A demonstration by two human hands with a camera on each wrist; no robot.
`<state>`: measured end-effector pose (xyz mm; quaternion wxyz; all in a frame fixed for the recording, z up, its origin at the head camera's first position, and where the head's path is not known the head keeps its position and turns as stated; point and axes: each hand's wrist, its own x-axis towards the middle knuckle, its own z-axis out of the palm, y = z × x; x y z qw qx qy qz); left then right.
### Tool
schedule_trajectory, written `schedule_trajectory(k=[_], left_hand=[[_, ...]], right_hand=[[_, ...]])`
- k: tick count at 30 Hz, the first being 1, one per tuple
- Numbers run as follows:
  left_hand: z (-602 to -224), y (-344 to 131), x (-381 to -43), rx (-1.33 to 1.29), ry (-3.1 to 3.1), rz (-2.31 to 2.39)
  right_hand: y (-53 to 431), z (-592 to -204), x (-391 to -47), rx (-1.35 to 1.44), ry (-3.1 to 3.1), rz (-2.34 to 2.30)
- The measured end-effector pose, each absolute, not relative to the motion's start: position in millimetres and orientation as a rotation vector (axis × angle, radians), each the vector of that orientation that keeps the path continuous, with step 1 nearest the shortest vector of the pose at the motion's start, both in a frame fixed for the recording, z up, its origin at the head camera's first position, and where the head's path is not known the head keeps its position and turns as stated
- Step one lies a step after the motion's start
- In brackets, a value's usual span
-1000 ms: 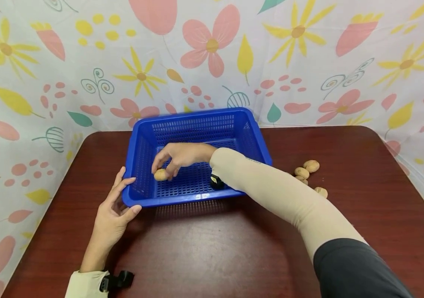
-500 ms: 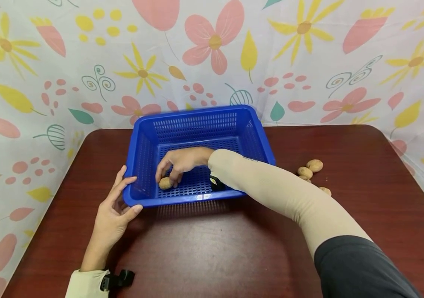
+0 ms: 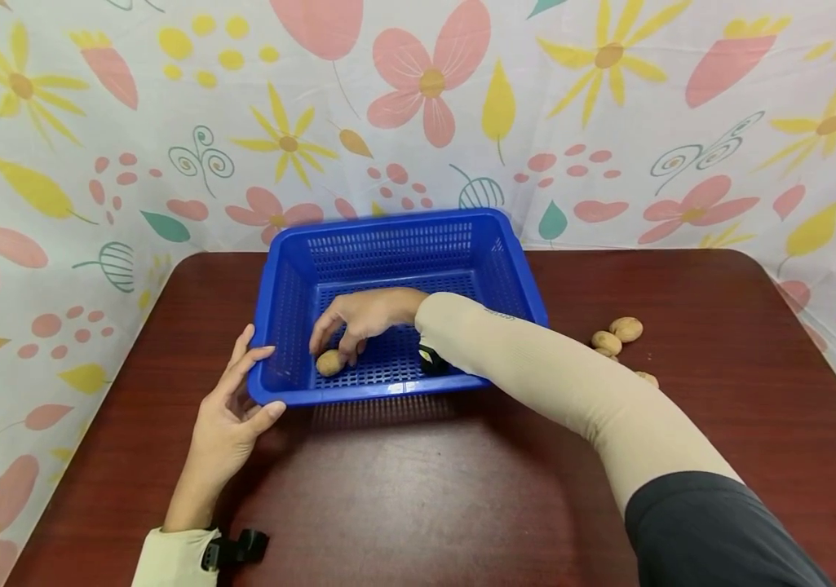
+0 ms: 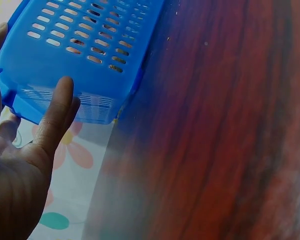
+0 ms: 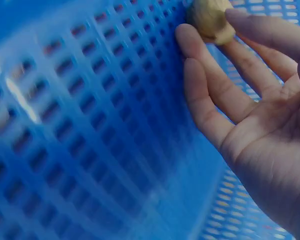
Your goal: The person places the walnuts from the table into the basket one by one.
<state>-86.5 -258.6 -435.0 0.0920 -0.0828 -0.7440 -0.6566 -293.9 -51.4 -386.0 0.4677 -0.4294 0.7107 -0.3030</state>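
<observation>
A blue plastic basket (image 3: 395, 391) with slotted walls stands on the table. My left hand (image 3: 223, 424) holds its near left corner, thumb on the near side and fingers over the left rim; the left wrist view shows the thumb against the outer wall (image 4: 75, 55). Inside the basket, my right hand (image 3: 359, 318) pinches a tan walnut (image 3: 330, 363) low by the left end. The right wrist view has the walnut (image 5: 210, 20) between thumb and fingers. Whether it touches the basket floor, I cannot tell.
Several more walnuts (image 3: 625, 329) lie on the dark red-brown table (image 3: 425, 489) right of the basket, some partly hidden by the right sleeve (image 3: 572, 383). A flower-patterned cloth (image 3: 418, 163) hangs behind and at the left.
My right hand has lowered the walnut slightly toward the near left part of the basket floor. The left hand stays on the corner. The head view has shifted a little.
</observation>
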Motion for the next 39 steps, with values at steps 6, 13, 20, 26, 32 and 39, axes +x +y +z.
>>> schedule_trajectory(k=[6,13,20,26,32,39], left_hand=[[-435.3,-258.6,-87.2,-0.243,-2.235,-1.912],[-435.8,-257.5,-85.1,-0.242,-2.231,-1.91],[-434.5,-257.2,-85.5,-0.249,-2.214,-1.92],[-435.6,-255.8,-84.5,-0.243,-2.218,-1.922],[-435.4,-256.0,-83.7,-0.249,-2.213,-1.916],[-433.1,-256.1,-84.5,-0.256,-2.227,-1.905]], right_hand=[[-26.5,-361.8,-299.9,-1.079,1.854,-0.733],[38.2,-327.3,-297.9,-1.154,1.987,-0.846],[123.4,-288.9,-282.4,-1.122,2.178,-0.982],[197.1,-283.0,-267.1,-0.953,2.373,-1.077],[263.5,-303.7,-255.0,-0.868,2.417,-1.172],[320.1,-342.6,-246.1,-0.697,2.472,-1.186]])
